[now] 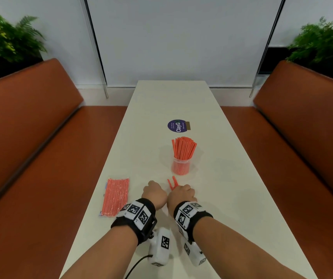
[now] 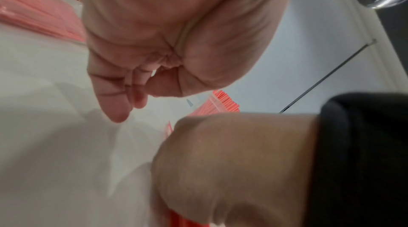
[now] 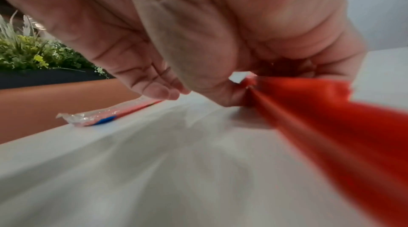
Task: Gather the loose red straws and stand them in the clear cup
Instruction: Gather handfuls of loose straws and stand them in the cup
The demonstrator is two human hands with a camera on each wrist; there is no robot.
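Observation:
A clear cup [image 1: 180, 167] stands mid-table, packed with upright red straws [image 1: 183, 148]; their tips also show in the left wrist view [image 2: 223, 101]. Just in front of the cup, my right hand [image 1: 181, 193] rests low on the table and grips a small bundle of loose red straws [image 1: 172, 183]. In the right wrist view this bundle [image 3: 331, 126] runs from the curled fingers [image 3: 243, 91] toward the camera, blurred. My left hand [image 1: 154, 189] sits right beside it on the left, fingers curled into the palm [image 2: 137, 94], with nothing visible in it.
A sealed plastic packet of red straws [image 1: 116, 197] lies near the left edge of the white table [image 1: 222, 198], also seen in the right wrist view [image 3: 106, 115]. A purple round sticker [image 1: 178, 125] lies behind the cup. Orange benches [image 1: 30, 158] flank both sides.

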